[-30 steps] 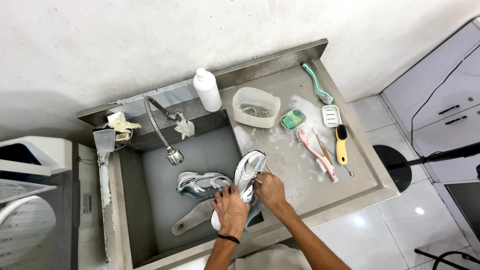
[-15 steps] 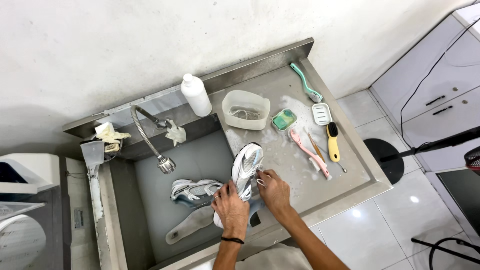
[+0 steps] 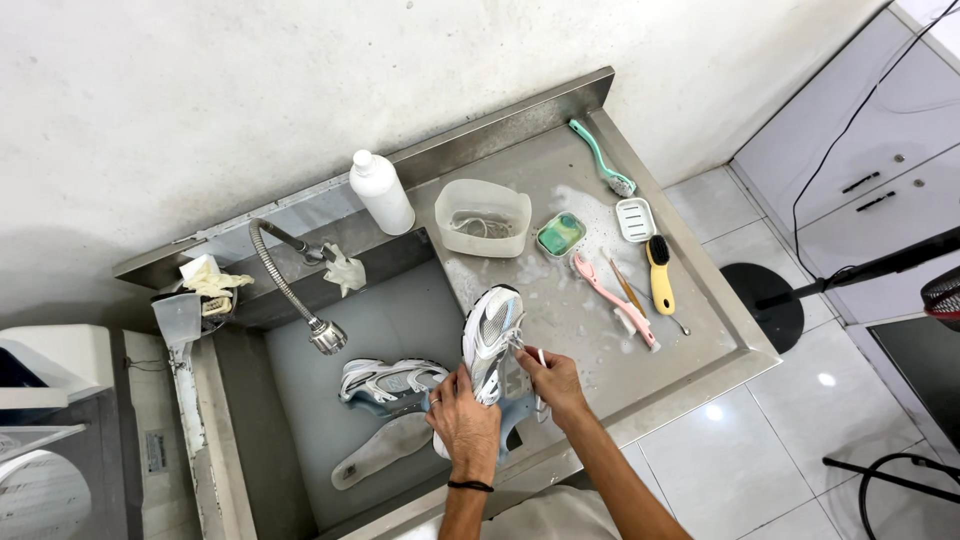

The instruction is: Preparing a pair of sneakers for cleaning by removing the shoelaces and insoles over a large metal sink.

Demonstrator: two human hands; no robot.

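Observation:
A white and grey sneaker (image 3: pixel 492 330) lies across the edge between the sink basin and the wet drainboard. My left hand (image 3: pixel 466 428) grips its heel end from below. My right hand (image 3: pixel 550 382) pinches a white lace at the shoe's side. A second sneaker (image 3: pixel 388 383) lies in the steel basin (image 3: pixel 300 420), with a grey insole (image 3: pixel 378 452) beside it. The flexible tap (image 3: pixel 300 295) hangs over the basin.
On the drainboard (image 3: pixel 700 330) lie a white bottle (image 3: pixel 381 192), a clear tub (image 3: pixel 484 217), a green soap dish (image 3: pixel 560 236), a white dish (image 3: pixel 636 219), a teal brush (image 3: pixel 600 157), a pink brush (image 3: pixel 612 298) and a yellow brush (image 3: pixel 660 275). A fan base (image 3: pixel 765 305) stands on the tiled floor.
The camera view has shifted slightly. My hands stay on the sneaker; the right hand has moved a little along its side with the lace.

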